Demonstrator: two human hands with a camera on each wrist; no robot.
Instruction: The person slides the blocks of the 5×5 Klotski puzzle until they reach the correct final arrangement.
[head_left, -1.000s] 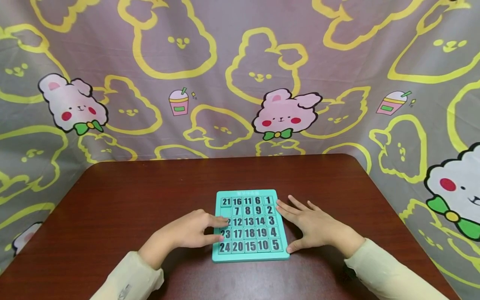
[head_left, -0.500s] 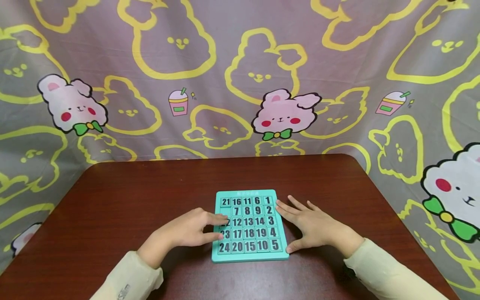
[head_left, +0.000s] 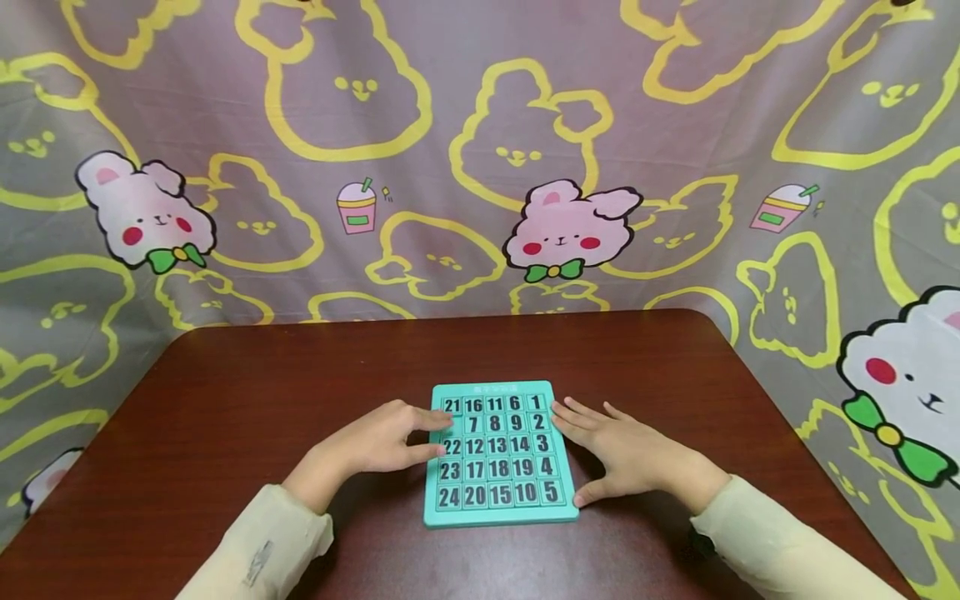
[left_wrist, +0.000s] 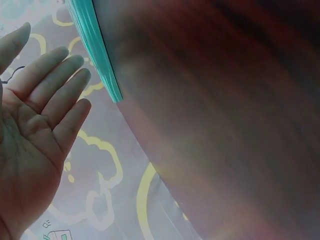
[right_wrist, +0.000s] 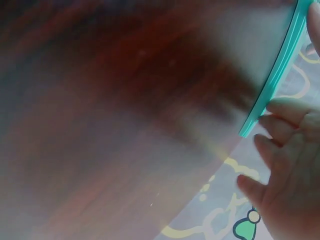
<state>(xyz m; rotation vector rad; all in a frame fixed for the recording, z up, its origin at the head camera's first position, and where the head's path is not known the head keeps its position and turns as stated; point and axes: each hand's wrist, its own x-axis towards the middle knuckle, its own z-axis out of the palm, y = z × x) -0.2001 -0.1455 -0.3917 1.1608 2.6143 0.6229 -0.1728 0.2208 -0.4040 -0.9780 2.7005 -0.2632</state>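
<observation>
A teal number sliding puzzle (head_left: 502, 518) lies flat on the table, its tiles in rows with a blank slot (head_left: 454, 427) under tile 21 (head_left: 452, 406). My left hand (head_left: 378, 437) reaches over its left rim, fingertips at the blank slot and thumb tip beside tile 22 (head_left: 452, 447). On the other side, my right hand (head_left: 630, 450) has its fingers spread, fingertips along the right rim and thumb at the near right corner. In the left wrist view the palm of that hand (left_wrist: 32, 135) faces the camera. Fingertips meet the teal edge (right_wrist: 275, 72) in the right wrist view.
The brown wooden table (head_left: 300, 375) reaches back to a hanging cloth (head_left: 420, 108) printed with cartoon rabbits and yellow outlines. This cloth surrounds the far side and both flanks of the table. Pale sleeves cover both forearms.
My left hand has shifted a little away from me along the puzzle's left side, from over tile 22 to the blank slot. Tile 22 is now uncovered. My right hand has stayed nearly still.
</observation>
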